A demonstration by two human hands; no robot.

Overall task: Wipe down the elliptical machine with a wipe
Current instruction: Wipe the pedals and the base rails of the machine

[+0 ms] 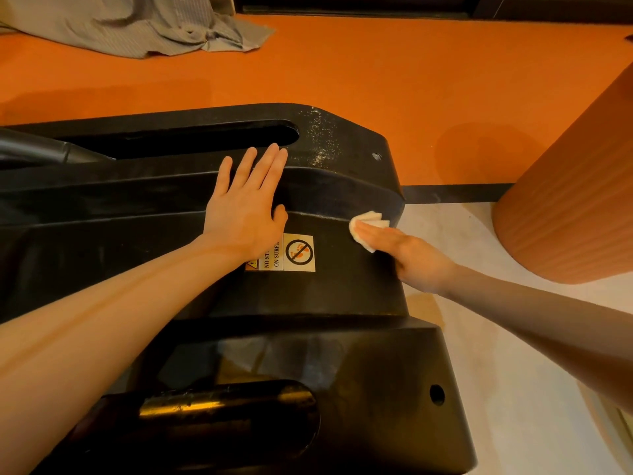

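The right hand (407, 255) is pressing a folded white wipe (368, 226) with straight fingers against the right side of the elliptical machine's black rear cover (342, 286), just right of the warning sticker (291, 253). The left hand (245, 204) is lying flat, fingers spread, on the cover's ridge further left, gripping nothing.

**Warning sticker on the black machine cover**

One sticker (286, 252) can be read, stuck flat on the black cover of the elliptical machine (342, 289). It sits just below the thumb of the left hand (245, 204), whose wrist hides its left edge. The printed words run sideways and are cut off: "NO ST" on one line and "ON SURF" on the next. Beside them is a yellow warning triangle, partly hidden. The right part of the sticker shows a red crossed-out circle over orange footprints. No other text is readable.
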